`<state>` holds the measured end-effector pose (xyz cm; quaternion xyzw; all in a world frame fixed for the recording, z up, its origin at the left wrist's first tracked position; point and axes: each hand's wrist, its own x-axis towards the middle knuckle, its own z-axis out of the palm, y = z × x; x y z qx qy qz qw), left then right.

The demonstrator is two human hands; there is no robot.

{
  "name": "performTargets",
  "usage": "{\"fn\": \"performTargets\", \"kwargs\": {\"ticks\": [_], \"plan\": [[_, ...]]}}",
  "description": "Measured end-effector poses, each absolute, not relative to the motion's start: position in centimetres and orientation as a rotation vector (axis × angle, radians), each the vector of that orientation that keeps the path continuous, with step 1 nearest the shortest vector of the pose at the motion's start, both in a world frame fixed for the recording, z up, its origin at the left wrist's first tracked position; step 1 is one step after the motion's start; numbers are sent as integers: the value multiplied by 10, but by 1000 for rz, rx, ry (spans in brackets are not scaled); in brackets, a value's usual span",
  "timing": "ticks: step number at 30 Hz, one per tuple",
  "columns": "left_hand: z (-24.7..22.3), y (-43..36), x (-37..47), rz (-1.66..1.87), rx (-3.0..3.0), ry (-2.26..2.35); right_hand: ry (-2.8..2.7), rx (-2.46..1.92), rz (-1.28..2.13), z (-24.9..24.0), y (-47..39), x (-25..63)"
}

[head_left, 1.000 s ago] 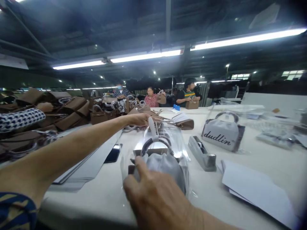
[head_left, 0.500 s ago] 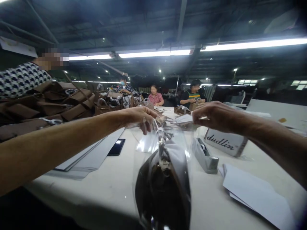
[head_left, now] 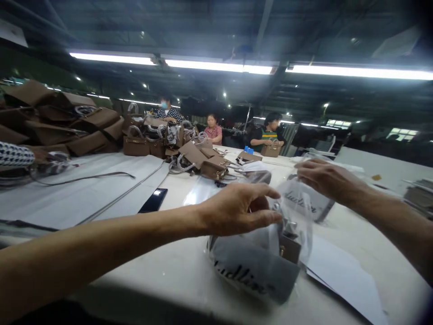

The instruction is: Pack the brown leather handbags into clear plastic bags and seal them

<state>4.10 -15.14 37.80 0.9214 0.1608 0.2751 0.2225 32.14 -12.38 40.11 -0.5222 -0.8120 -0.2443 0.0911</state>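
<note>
A brown handbag (head_left: 290, 250) stands on the white table near me inside a clear plastic bag (head_left: 306, 216). Grey-white wrapping (head_left: 252, 266) with black lettering covers its near side. My left hand (head_left: 248, 210) is over the handbag's top, beside the handle, its thumb and fingers curved with a gap between them. At the right, my right hand (head_left: 321, 176) has its fingers closed on the upper edge of the plastic bag, which is pulled up toward it. The fingertips there are partly blurred.
Another lettered white package (head_left: 304, 203) stands behind the plastic. White sheets (head_left: 345, 275) lie at right, a black phone (head_left: 154, 200) at left. Brown handbags (head_left: 199, 155) are heaped farther back. A co-worker's checked sleeve (head_left: 15, 155) reaches in from the left; several people sit beyond.
The wrapped handbag has turned so its lettered side shows, and sits farther right. My left hand has moved right and nearer; my right hand has shifted right. The left co-worker has leaned down.
</note>
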Motion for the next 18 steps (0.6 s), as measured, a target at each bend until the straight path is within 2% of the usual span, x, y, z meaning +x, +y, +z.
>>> {"fn": "performTargets", "kwargs": {"ticks": [2, 4, 7, 10, 18], "plan": [[380, -149, 33, 1031, 2726, 389, -2297, -1595, -867, 410, -138, 323], [382, -145, 25, 1223, 2947, 463, -2097, -1569, -867, 422, -151, 317], [383, -137, 17, 1006, 3150, 708, -1929, -1501, -463, 437, -158, 300], [379, -135, 14, 630, 3217, 597, -2067, -1585, 8, 438, -150, 283], [369, -154, 3, 924, 3212, 345, -2416, -1812, 184, 413, -122, 253]]}}
